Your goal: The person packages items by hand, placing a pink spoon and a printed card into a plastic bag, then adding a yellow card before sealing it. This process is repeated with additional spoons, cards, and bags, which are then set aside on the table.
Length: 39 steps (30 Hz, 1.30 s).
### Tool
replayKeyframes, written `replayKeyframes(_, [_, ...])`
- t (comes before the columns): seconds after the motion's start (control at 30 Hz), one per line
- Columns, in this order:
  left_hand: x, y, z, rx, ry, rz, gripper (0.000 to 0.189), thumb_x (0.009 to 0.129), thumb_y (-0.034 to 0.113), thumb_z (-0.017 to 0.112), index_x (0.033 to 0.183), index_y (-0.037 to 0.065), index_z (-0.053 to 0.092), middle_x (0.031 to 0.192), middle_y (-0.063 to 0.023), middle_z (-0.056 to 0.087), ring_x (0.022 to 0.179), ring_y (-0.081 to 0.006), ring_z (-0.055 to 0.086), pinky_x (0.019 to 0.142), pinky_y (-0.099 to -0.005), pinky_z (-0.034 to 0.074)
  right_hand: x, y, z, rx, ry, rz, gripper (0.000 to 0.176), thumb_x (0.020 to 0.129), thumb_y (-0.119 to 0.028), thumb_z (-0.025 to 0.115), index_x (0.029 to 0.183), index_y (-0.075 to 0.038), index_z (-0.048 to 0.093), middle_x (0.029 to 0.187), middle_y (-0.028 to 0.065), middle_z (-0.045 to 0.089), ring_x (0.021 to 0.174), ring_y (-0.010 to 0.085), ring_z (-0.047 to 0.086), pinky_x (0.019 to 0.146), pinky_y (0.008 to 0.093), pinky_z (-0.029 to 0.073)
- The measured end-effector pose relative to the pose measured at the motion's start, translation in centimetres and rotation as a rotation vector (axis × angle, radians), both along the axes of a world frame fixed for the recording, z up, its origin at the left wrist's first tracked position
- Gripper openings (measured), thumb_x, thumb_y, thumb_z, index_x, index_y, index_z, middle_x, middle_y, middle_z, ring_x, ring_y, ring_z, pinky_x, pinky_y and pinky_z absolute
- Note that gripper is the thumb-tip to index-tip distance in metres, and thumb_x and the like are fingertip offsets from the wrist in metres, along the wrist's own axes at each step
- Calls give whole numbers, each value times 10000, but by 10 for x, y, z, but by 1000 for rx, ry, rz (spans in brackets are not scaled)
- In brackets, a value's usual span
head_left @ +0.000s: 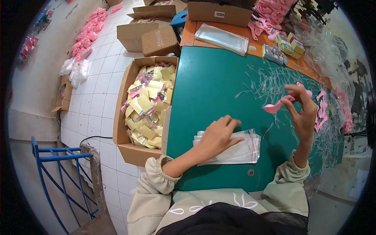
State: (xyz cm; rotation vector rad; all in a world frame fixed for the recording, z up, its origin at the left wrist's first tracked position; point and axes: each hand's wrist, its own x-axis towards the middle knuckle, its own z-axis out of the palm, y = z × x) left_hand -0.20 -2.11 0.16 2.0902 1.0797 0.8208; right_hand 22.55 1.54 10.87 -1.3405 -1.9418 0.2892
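In the head view my right hand [302,109] is raised over the right side of the green table. Thumb and fingers pinch a pink plastic spoon [275,106], its rounded end pointing left. My left hand [219,135] lies over a stack of clear plastic bags [244,150] near the table's front edge. Its thumb stretches across the top bag and the fingers are apart, slightly curled; no object shows in them. More pink spoons [322,109] lie in a row just right of my right hand.
A carton [120,129] of packets with yellow cards stands left of the green table [211,90]. Clear plastic strips [266,80] litter the table's right side. Further back are a bag stack [221,38], small card boxes [275,54] and a pink heap [274,11].
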Motion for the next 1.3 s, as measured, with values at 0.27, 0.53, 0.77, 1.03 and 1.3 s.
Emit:
replayKeyframes(0.27, [5,3,-14,-67,-106,-73,193,769,159,676,907,64,579,771,-79,616,699,-254,608,614,-369,460,0,-8,7,-339,-28,67,177,801,-8,632,967,-21,572,698,74,597,638,132,612,586,254,480])
replayKeyframes(0.53, [-9,11,3,-103,-39,-29,141,797,123,656,850,21,574,848,-114,668,751,-241,659,590,-336,498,-4,-7,-8,-525,-155,286,180,772,-46,664,822,0,497,640,129,590,572,237,622,504,300,445])
replayKeyframes(0.77, [-25,22,5,-666,-576,-98,117,869,89,607,907,-4,545,962,-124,658,883,-155,634,746,-278,520,-3,-6,-9,-490,-172,286,173,775,-37,651,859,-5,503,662,127,594,587,228,622,521,292,450])
replayKeyframes(1.03, [-24,23,13,-970,-728,-52,133,880,110,601,934,7,538,929,-121,663,847,-124,631,717,-238,510,-10,-9,-5,-142,361,-43,142,862,-45,608,949,-17,499,766,64,613,649,100,589,563,205,466])
replayKeyframes(1.3, [-23,21,13,-952,-758,-80,166,888,121,592,981,-8,543,933,-114,661,848,-126,627,730,-246,500,-23,-13,-13,-209,477,11,156,852,-30,617,936,-18,486,784,69,607,655,104,596,574,200,470])
